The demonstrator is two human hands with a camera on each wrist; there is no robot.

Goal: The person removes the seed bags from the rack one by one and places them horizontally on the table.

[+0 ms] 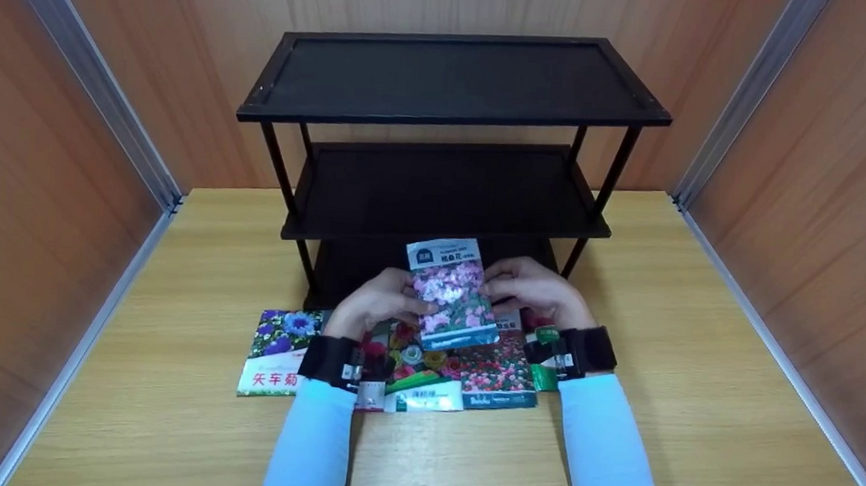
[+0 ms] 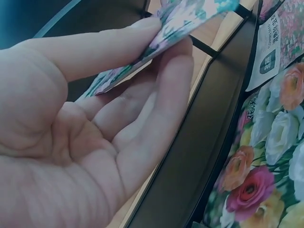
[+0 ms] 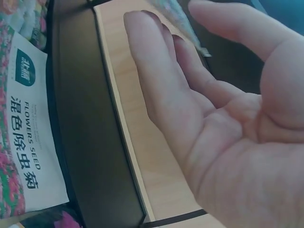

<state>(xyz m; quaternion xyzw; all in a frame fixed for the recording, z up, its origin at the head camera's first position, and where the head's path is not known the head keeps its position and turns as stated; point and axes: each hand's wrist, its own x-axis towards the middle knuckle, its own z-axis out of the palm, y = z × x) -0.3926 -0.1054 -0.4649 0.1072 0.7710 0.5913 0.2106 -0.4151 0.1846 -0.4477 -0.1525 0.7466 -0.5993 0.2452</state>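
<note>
A seed packet (image 1: 449, 285) with pink flowers is held up in front of the rack's lower level, tilted slightly. My left hand (image 1: 377, 303) pinches its left side, thumb on the printed face and fingers behind, as the left wrist view shows. At the packet's right edge is my right hand (image 1: 539, 288). In the right wrist view, the packet's edge lies between the right thumb and fingers (image 3: 156, 61), which stand apart; contact is hard to tell. Below lie a blue-flower packet (image 1: 274, 376), a rose packet (image 1: 423, 400) and a red-flower packet (image 1: 500, 378), partly hidden by hands.
A black three-level rack (image 1: 458, 79) stands behind the hands on the wooden table (image 1: 175, 272). Its lowest shelf is partly covered by the hands and packet. A green packet (image 1: 545, 377) shows beneath my right wrist. Wood-grain panels (image 1: 73, 101) enclose the sides and back.
</note>
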